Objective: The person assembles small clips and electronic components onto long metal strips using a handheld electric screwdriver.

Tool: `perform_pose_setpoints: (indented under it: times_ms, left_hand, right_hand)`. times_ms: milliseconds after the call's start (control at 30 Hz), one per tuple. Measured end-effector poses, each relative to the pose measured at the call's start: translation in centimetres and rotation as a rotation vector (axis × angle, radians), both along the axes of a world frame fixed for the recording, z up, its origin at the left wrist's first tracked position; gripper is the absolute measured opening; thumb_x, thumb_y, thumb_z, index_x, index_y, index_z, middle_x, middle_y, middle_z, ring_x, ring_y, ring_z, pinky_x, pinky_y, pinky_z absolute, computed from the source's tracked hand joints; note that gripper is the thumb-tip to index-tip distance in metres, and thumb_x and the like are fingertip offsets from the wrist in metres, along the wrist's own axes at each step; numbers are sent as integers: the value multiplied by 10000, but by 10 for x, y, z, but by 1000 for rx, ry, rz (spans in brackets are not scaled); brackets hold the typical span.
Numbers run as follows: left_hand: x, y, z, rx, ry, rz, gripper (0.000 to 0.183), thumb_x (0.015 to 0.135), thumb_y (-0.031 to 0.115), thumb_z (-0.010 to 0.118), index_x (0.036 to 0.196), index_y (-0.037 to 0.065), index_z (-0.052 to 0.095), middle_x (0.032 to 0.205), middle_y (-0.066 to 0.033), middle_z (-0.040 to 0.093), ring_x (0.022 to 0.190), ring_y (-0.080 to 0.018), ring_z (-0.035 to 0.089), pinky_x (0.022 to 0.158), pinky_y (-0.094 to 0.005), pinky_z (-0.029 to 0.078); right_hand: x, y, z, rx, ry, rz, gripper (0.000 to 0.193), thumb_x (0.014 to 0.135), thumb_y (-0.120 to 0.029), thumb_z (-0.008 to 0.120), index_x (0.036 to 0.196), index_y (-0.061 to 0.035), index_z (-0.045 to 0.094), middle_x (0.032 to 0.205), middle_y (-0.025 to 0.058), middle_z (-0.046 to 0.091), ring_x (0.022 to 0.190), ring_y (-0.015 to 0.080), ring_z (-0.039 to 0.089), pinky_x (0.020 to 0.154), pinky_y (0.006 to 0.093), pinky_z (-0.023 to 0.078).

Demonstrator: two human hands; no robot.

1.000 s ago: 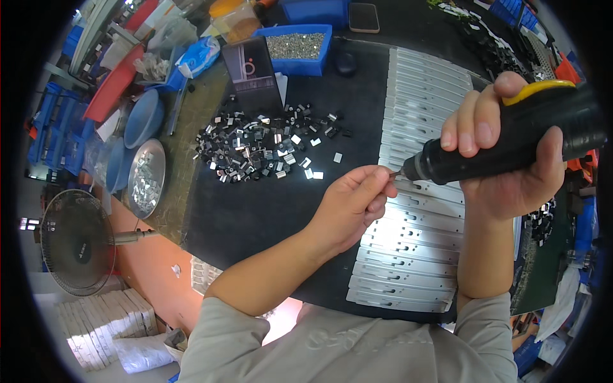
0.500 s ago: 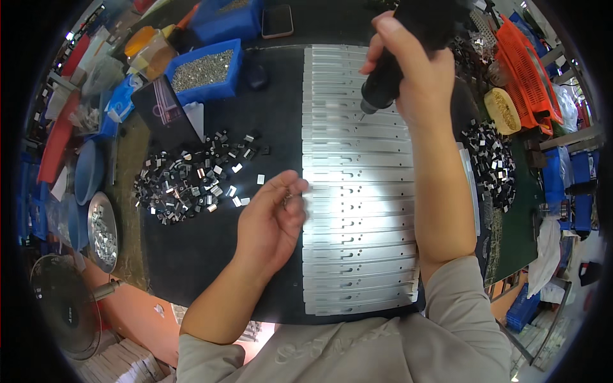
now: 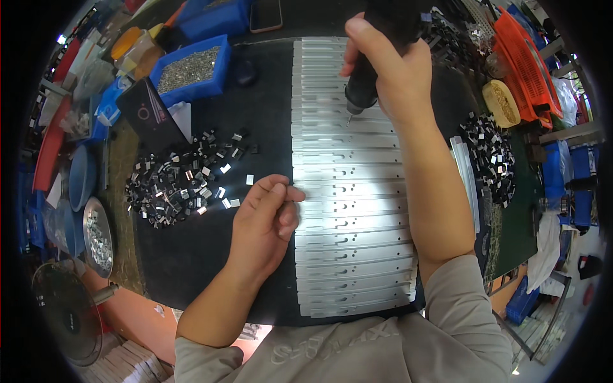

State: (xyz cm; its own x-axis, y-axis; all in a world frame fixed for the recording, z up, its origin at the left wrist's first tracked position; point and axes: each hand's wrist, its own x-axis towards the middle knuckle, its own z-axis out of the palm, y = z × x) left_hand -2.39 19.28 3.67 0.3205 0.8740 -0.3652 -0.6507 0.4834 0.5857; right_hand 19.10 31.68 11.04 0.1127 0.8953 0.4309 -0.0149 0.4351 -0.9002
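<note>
Above the metal strips, a power screwdriver in the right hand

Across the middle of the dark worktop (image 3: 191,268), metal strips (image 3: 357,242) lie side by side in a long column, pierced with slots and round holes. The right hand (image 3: 405,80) has its grip wrapped round the black power screwdriver (image 3: 364,89), whose thin bit (image 3: 349,120) points down at the upper part of the column; whether it touches metal cannot be told. The left hand (image 3: 263,214) is at the strips' left edge, fingers curled and the thumb near the forefinger; I cannot tell whether its grip closes on anything.

Lettering stands raised across the chest of the grey shirt (image 3: 332,357), broken up by creases. A ring-shaped mark shows on a dark upright slab (image 3: 152,118), and a small pale marking sits on the hub of the fan (image 3: 67,313).

Beside the slab lies a heap of black and silver pieces (image 3: 172,182). Behind it, a blue tray (image 3: 221,64) holds small metal parts, with a phone (image 3: 265,15) farther back.
</note>
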Motion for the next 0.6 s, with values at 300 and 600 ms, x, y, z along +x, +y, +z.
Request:
perform_pose_setpoints:
  times_ms: [300,600]
  left_hand:
    - [1,-1,-3,19,13,-4,113,1001,114,507,1089,53,544,920,-115,669,603,-66,449,535,-203,359]
    - [2,-3,-3,31,11,-25,92,991,115,540,1061,58,555,906,-106,666,584,-55,444,521,-199,353]
  right_hand:
    - [-5,3,-11,0,-18,0,273,812,-264,766,858,-26,641,673,12,613,578,77,575,575,225,472]
    - [-8,-6,2,-281,65,311,236,842,-231,758,916,-49,628,709,-19,578,591,56,519,536,227,420]
